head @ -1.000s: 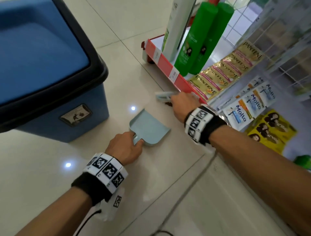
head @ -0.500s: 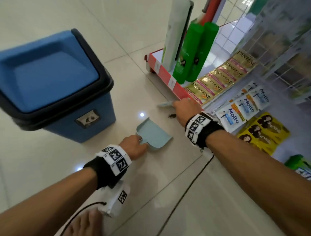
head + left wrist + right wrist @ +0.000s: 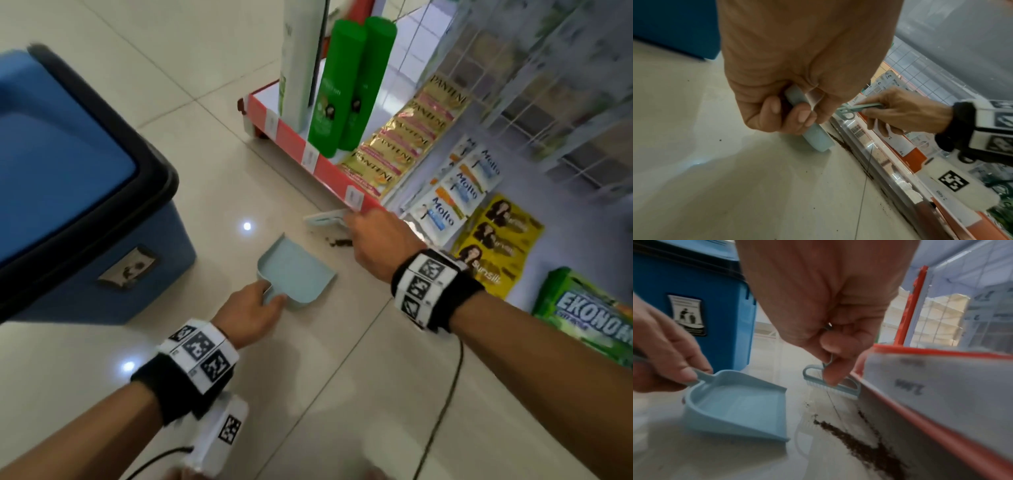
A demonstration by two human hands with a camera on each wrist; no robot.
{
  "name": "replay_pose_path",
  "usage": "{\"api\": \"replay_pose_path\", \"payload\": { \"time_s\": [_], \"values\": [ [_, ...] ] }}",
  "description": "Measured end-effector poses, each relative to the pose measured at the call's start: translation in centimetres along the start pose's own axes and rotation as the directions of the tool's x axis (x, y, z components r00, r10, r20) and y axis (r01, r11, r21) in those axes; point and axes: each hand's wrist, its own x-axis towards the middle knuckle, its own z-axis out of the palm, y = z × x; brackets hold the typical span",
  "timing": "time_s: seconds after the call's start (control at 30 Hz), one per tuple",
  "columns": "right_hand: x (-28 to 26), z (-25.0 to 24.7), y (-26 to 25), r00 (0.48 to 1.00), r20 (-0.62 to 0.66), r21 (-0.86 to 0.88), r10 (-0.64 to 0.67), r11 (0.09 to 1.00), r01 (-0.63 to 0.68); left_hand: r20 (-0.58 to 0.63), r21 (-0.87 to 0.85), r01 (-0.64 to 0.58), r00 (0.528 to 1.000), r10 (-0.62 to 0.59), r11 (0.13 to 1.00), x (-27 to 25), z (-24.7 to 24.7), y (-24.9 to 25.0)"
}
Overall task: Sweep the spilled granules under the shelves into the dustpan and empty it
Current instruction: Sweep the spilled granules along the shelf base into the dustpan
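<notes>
Both hands reach low, left hand (image 3: 247, 312) and right hand (image 3: 378, 244) with fingers curled.

Dustpan (image 3: 297, 274) in my left hand (image 3: 247, 313): pale blue, plain. Brush (image 3: 833, 386) in my right hand (image 3: 378, 246): same pale blue body, white bristles. Granules (image 3: 861, 447): dark brown streak on the cream glossy floor tiles (image 3: 308, 394). Shelf edge (image 3: 329, 171): red-orange with white price tags. Bin (image 3: 68, 192): blue body, black rim, white-and-black sticker. Shampoo bottles (image 3: 342, 89): green. Pantene sachets (image 3: 407, 137): gold with pink. Molto sachets (image 3: 455, 192): white and blue. Sunsilk packs (image 3: 493, 246): yellow. My wristbands (image 3: 191, 370): black with black-and-white square marker patterns.
</notes>
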Motion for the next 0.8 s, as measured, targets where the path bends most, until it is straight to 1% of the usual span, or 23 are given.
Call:
{"api": "replay_pose_path", "payload": {
  "time_s": [0.17,0.27,0.37,0.47,0.53,0.57,0.7,0.73,0.8],
  "values": [
    [2.6,0.2,-3.2,0.999,-0.016,0.009,-0.029,1.0,0.029,-0.029,-0.037,0.0,1.0,-0.002,0.999,-0.6,-0.4,-0.3],
    [3.8,0.7,-3.6,0.999,0.008,-0.004,-0.053,0.999,0.053,-0.034,-0.026,0.019,0.999,-0.02,0.999,-0.2,-0.4,-0.7],
    [2.9,1.2,-2.1,0.997,0.063,0.007,-0.048,0.999,0.048,-0.051,-0.029,0.048,0.997,-0.05,0.998,-0.1,-0.8,-0.8],
    [0.1,2.2,0.6,0.987,0.136,-0.062,-0.082,0.994,0.091,-0.056,-0.018,0.046,0.997,-0.047,0.999,0.0,-1.3,-1.2],
    [-1.4,2.4,2.0,0.984,0.163,-0.081,-0.074,0.993,0.089,-0.061,-0.007,0.033,0.998,-0.033,0.999,0.1,-1.6,-1.4],
    [-1.8,2.3,2.3,0.987,0.149,-0.064,-0.063,0.995,0.073,-0.067,-0.005,0.031,0.997,-0.032,0.999,0.2,-1.8,-1.4],
    [-0.6,1.5,1.4,1.0,0.0,-0.034,-0.025,0.999,0.025,-0.078,-0.006,0.042,0.996,-0.043,0.999,0.7,-2.0,-0.8],
    [0.1,1.6,0.8,1.0,-0.019,-0.046,-0.022,0.999,0.021,-0.074,0.0,0.042,0.996,-0.042,0.999,0.9,-1.9,-0.6],
    [1.7,1.9,-0.5,1.0,-0.017,-0.083,-0.007,0.997,0.006,-0.068,0.008,0.031,0.997,-0.03,0.999,1.1,-1.8,-0.3]
  ]
}}
